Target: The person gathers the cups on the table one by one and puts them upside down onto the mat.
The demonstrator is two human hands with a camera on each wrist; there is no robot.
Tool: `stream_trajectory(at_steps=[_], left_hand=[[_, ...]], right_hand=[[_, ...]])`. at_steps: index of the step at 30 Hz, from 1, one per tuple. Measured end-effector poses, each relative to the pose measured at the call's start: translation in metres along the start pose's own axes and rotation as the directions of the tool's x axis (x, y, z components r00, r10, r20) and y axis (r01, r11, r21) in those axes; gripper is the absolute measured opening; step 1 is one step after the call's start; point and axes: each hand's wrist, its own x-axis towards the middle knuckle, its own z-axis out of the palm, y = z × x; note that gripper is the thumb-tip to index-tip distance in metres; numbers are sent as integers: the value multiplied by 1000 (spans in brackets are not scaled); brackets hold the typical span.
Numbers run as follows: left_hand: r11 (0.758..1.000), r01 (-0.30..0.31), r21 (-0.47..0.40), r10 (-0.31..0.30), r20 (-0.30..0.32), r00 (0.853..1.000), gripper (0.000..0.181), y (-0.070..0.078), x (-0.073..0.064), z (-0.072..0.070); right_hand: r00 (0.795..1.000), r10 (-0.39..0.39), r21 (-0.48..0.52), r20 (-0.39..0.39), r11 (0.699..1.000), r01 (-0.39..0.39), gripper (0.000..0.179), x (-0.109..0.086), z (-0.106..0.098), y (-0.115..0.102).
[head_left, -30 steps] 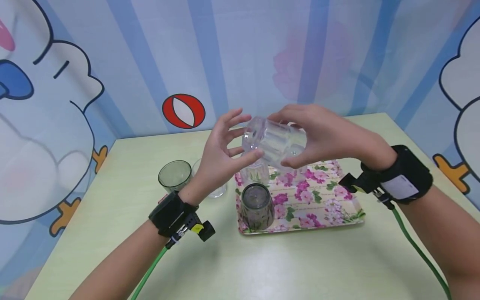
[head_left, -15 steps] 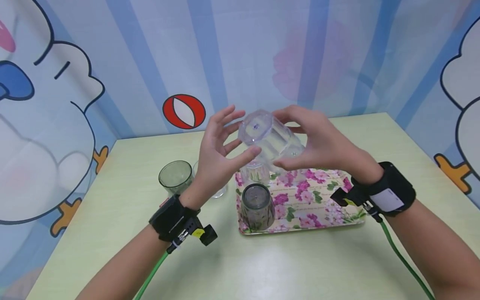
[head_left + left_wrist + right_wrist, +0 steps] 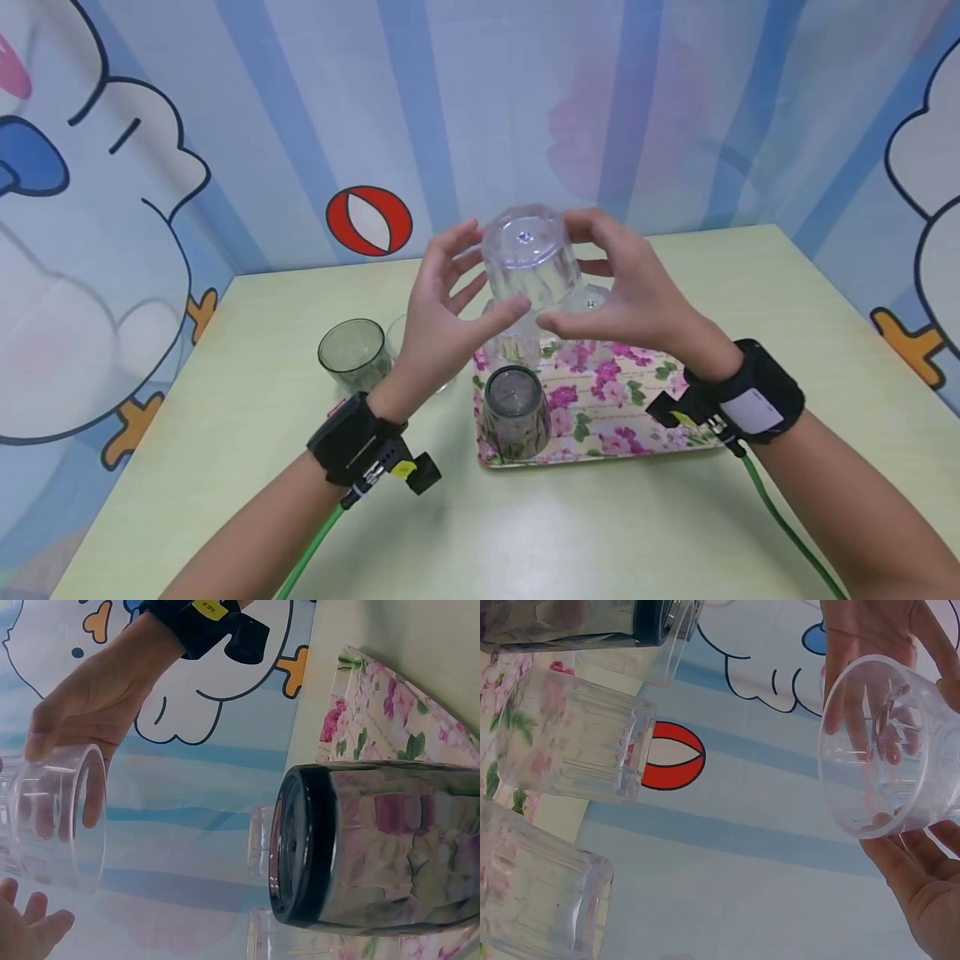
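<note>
Green glass (image 3: 352, 350): mouth up, left of the left fingers.
Left hand (image 3: 438, 317): palm turned toward the cup, fingers fanned and apart, thumb low on the near side; whether they touch it I cannot tell.
Dark glass (image 3: 515, 425): upside down on the tray, below both thumbs.
Clear cup (image 3: 528, 250): in the air between the two hands' fingers, base up, mouth down; long axis nearly upright, base leaning slightly toward the left fingertips.
Flowered tray (image 3: 615, 400): below the right thumb.
Right hand (image 3: 630, 292): clamped on the cup's side, thumb nearest the wearer, fingers on the far side.
</note>
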Motion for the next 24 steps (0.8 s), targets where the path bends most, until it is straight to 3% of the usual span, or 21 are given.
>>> stream_trajectory(at_steps=[8, 20, 24], left_hand=[[999, 4, 37, -4, 2, 1000, 65, -3, -1, 1], [998, 9, 69, -9, -3, 1000, 63, -3, -1, 2], [996, 1, 92, 1, -16, 1000, 63, -3, -1, 2]], right_hand=[[999, 29, 14, 20, 999, -29, 81, -3, 3, 0], [994, 79, 53, 74, 995, -83, 83, -5, 4, -3], [990, 101, 24, 96, 994, -103, 82, -5, 1, -7]])
